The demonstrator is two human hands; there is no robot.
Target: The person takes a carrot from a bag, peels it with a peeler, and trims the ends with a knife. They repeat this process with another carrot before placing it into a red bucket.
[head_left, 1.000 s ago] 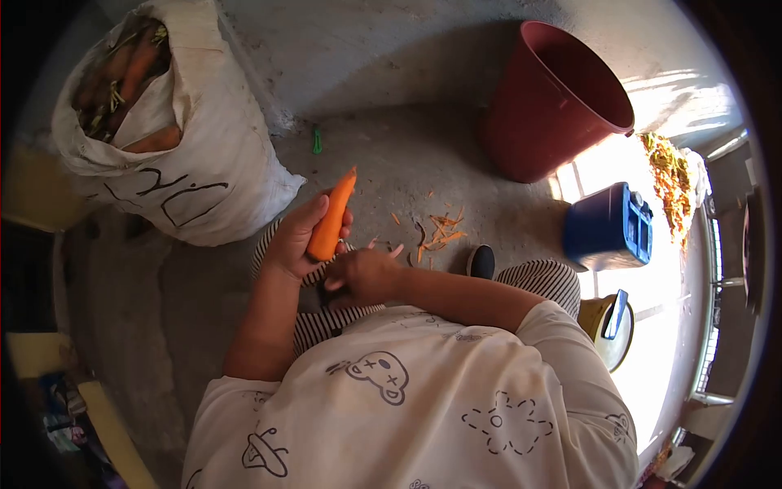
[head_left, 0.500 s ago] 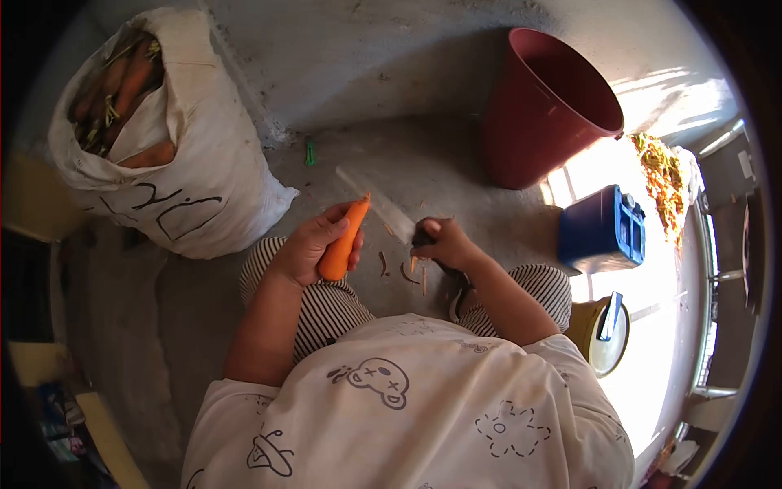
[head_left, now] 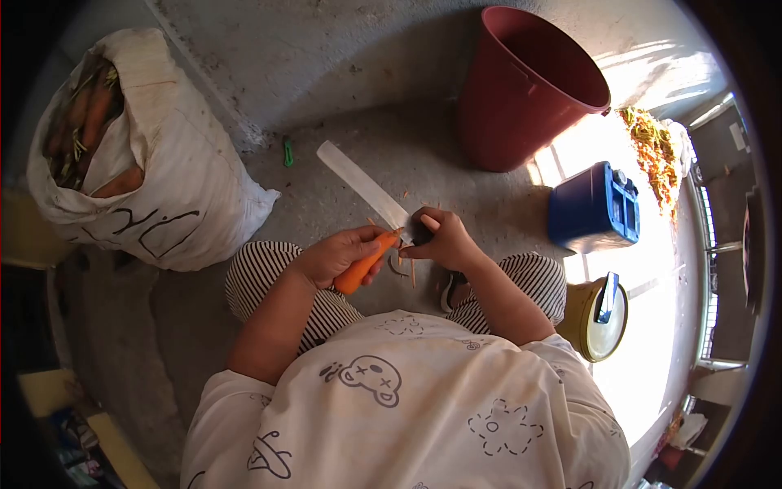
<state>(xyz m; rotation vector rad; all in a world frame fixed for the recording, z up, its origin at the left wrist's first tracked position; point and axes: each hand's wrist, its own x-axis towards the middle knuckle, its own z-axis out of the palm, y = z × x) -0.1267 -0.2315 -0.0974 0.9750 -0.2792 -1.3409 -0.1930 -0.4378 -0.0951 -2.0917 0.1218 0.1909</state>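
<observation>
Smooth bright-orange carrot (head_left: 350,280) in left hand (head_left: 336,256), long broad pale-bladed knife (head_left: 364,187) in right hand (head_left: 447,240)

Far left: big white woven sack (head_left: 191,175), black marker strokes on side, mouth open, dull-orange unpeeled carrots with green stem bits (head_left: 95,112) showing inside. Next, small green plastic clip-like piece (head_left: 287,152) on grey concrete floor (head_left: 326,130), near wall base. Black-and-white striped trousers (head_left: 259,275), knees apart.

Left hand: grip closed around carrot, which is between the knees, tilted, thick end low left, thin end up right. Knife blade slants up left over floor; its handle end is right by the carrot's thin end, exact contact hard to tell. Right hand: grip closed on the knife's dark handle. Thin orange-brown peel strips (head_left: 413,272) on floor below.

Further right: tall maroon plastic bucket (head_left: 507,106), upright, by wall. Then blue plastic jerrycan (head_left: 578,210), yellow round tub with pale lid (head_left: 574,318), dark phone-like slab (head_left: 607,298) on that lid. Far right: loose orange-green heap of scraps (head_left: 652,151) on sunlit floor.
</observation>
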